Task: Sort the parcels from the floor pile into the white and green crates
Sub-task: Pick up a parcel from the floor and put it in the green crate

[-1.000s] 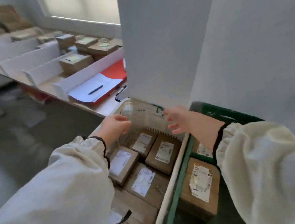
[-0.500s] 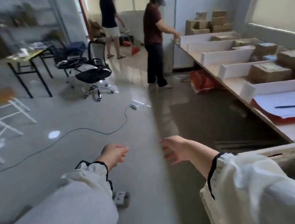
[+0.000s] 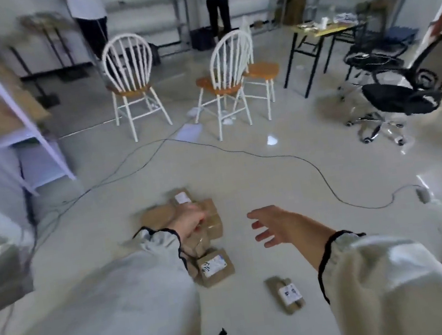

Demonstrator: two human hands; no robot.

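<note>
A pile of brown cardboard parcels [image 3: 210,222] with white labels lies on the pale floor in front of me. One labelled parcel [image 3: 214,267] sits at the pile's near edge, and a small flat parcel [image 3: 286,294] lies alone to its right. My left hand [image 3: 190,221] reaches out over the pile, blurred, with nothing visibly held. My right hand [image 3: 275,226] hovers to the right of the pile, fingers spread and empty. Neither crate is in view.
A black cable [image 3: 283,155] runs across the floor behind the pile to a plug block [image 3: 422,194]. Two white spindle chairs [image 3: 225,78], a stool, a black office chair [image 3: 397,97], a folding table [image 3: 322,31] and a white shelf rack [image 3: 7,112] stand around. Two people stand far back.
My view has swung from the crates, across the room, to the floor pile. Both hands, empty throughout, now reach down toward the parcels.
</note>
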